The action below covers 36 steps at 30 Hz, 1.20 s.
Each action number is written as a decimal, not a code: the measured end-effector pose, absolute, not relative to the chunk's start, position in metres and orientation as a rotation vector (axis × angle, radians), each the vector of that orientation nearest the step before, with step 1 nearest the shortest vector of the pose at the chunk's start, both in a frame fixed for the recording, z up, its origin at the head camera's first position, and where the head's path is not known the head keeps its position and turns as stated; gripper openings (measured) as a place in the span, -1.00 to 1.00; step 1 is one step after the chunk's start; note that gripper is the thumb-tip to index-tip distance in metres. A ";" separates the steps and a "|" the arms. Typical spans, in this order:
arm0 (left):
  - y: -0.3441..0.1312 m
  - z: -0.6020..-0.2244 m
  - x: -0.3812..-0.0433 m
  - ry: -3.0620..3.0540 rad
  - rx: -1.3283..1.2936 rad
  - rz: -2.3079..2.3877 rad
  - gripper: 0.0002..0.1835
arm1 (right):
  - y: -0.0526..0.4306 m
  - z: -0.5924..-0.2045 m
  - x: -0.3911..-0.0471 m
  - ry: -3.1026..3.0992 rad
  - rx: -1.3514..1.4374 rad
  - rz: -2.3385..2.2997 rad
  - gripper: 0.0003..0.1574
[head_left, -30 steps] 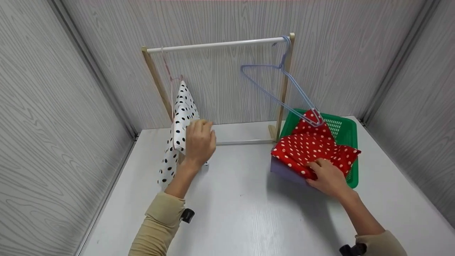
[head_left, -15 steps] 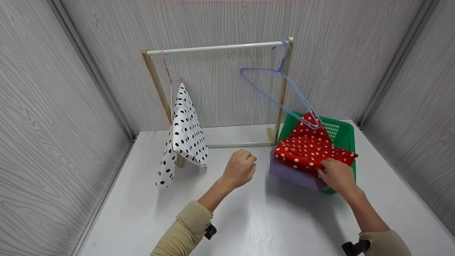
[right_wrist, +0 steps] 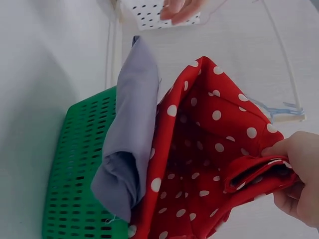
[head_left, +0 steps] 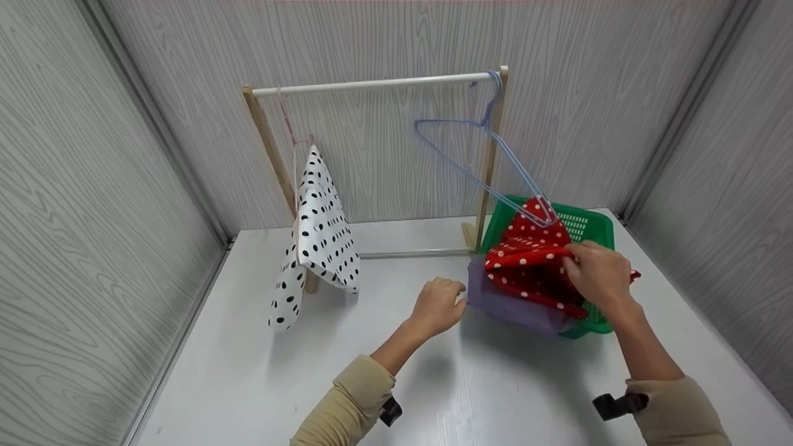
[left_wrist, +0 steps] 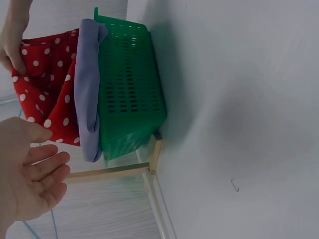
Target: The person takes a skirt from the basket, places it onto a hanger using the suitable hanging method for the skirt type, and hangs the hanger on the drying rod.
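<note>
Cloth, red with white dots, lies over the basket near the worktop's far right corner. I see the right hand pinching it; left hand loose, holding nothing. Risk: quick lift might drag the purple cloth along, since both touch.
</note>
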<state>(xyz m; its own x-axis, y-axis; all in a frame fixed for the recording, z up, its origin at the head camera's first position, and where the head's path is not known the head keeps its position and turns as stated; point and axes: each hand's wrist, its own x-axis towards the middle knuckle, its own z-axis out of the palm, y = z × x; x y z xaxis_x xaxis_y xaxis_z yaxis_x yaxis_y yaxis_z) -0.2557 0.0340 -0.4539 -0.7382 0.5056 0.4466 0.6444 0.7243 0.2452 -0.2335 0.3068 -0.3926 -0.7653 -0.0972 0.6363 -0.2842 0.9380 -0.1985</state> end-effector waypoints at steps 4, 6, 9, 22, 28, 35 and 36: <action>0.043 -0.453 -0.253 -2.622 -0.828 -0.745 -0.69 | 0.297 -0.383 -0.234 -2.302 0.324 0.434 -0.83; 0.049 -0.449 -0.251 -2.629 -0.780 -0.859 -0.59 | 0.292 -0.377 -0.235 -2.228 0.370 0.443 -0.84; 0.062 -0.442 -0.247 -2.617 -0.700 -1.000 -0.46 | 0.284 -0.366 -0.239 -2.158 0.439 0.422 -0.85; 0.107 -0.439 -0.247 -2.421 -0.461 -0.789 -0.76 | 0.271 -0.348 -0.251 -2.022 0.576 0.284 -0.94; 0.096 -0.443 -0.257 -2.362 -0.406 -0.763 -0.89 | 0.279 -0.334 -0.250 -1.979 0.561 0.222 -0.91; 0.067 -0.453 -0.272 -2.416 -0.352 -0.844 -0.91 | 0.298 -0.308 -0.247 -1.951 0.545 0.226 -0.92; 0.064 -0.454 -0.273 -2.425 -0.350 -0.862 -0.91 | 0.300 -0.305 -0.246 -1.956 0.551 0.216 -0.91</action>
